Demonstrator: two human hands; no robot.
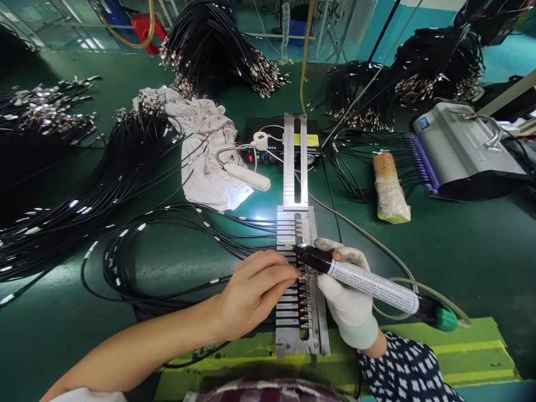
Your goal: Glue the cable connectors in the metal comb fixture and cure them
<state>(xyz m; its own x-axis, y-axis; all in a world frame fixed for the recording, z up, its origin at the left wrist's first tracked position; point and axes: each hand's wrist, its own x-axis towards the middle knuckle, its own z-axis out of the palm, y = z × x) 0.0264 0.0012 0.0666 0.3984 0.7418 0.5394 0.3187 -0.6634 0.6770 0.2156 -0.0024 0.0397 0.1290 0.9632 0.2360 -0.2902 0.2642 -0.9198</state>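
A slotted metal fixture point(288, 335) lies before me, with black cables across its left side and their small connectors in a row along its middle. My left hand point(255, 290) is bare; its thumb and forefinger pinch together at one connector in the row, though the fingertips hide much of it. In a white glove with bare fingertips, my right hand point(349, 296) is closed around a black and white dispenser tube point(372, 285) with a green end cap. The tube's tip is over the upper part of the connector row, just above my left fingers.
Large bundles of black cables point(138, 139) cover the left and back of the green table point(460, 251). Behind the fixture are a black control box point(268, 159), a white cloth point(205, 173) and a white cylinder point(247, 176). A wrapped block point(390, 190) and a grey machine point(469, 151) stand at right.
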